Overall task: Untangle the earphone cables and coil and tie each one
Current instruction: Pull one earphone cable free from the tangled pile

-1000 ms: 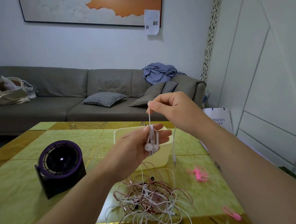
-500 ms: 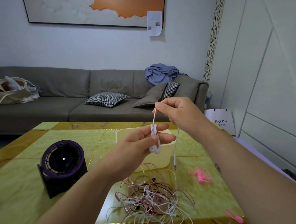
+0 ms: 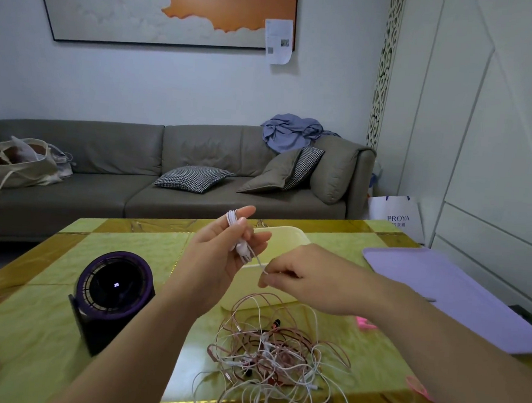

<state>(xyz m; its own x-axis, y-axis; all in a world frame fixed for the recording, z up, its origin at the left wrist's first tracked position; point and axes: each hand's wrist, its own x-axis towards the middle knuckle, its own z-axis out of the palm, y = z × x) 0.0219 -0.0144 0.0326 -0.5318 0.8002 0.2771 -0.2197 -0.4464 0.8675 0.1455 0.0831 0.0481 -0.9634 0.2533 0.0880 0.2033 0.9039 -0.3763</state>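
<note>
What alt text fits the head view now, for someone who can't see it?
The left hand holds a coiled white earphone while the right hand pinches its loose end. Below them a tangle of white and pink cables lies on the yellow-green table, beside a purple fan.

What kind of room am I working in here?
Most likely a home living room: a grey sofa with cushions along the wall, a large framed painting above it, and a yellow-green coffee table holding the tangled earphone cables.
</note>
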